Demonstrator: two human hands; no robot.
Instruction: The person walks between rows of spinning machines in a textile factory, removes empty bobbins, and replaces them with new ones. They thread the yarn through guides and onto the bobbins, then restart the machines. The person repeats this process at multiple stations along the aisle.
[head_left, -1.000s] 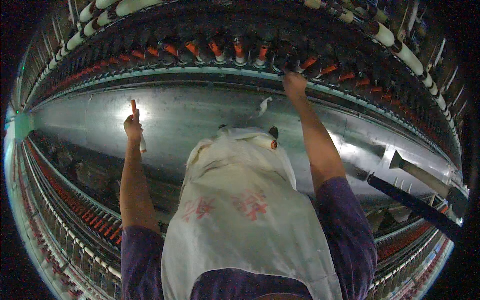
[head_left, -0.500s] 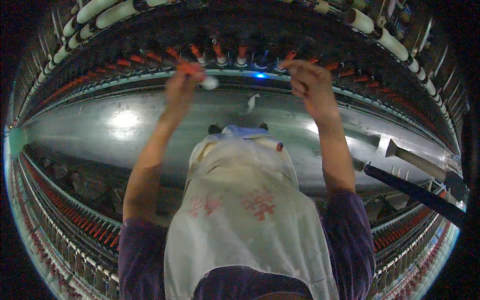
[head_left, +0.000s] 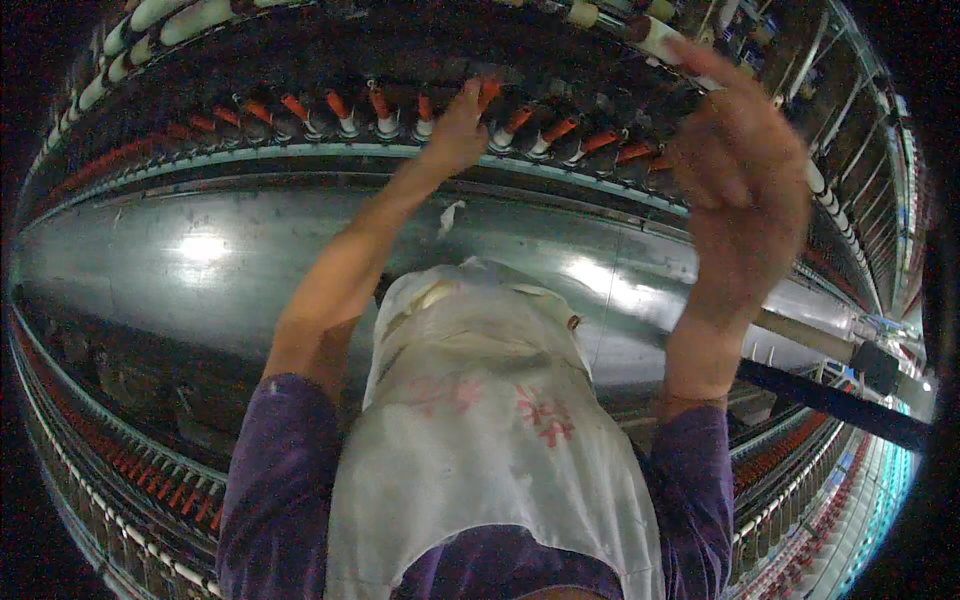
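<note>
My left hand [head_left: 455, 130] reaches forward to the row of orange bobbins [head_left: 380, 105] on the spinning machine, fingers pinched around one orange bobbin top [head_left: 488, 92]. My right hand [head_left: 745, 180] is raised close to the camera at the right, fingers half curled, in front of the orange bobbins [head_left: 610, 145]; whether it holds anything is hidden. A white cloth pouch [head_left: 480, 420] hangs at my front over purple sleeves.
A shiny curved metal panel [head_left: 200, 260] runs below the bobbin row. White rollers [head_left: 170, 15] line the top of the frame. More orange bobbins [head_left: 130, 460] run along the lower left. A dark bar [head_left: 840, 400] crosses at the right.
My left hand rose from the metal panel, where it held an orange bobbin, to the bobbin row. My right hand pulled back from the row toward the camera.
</note>
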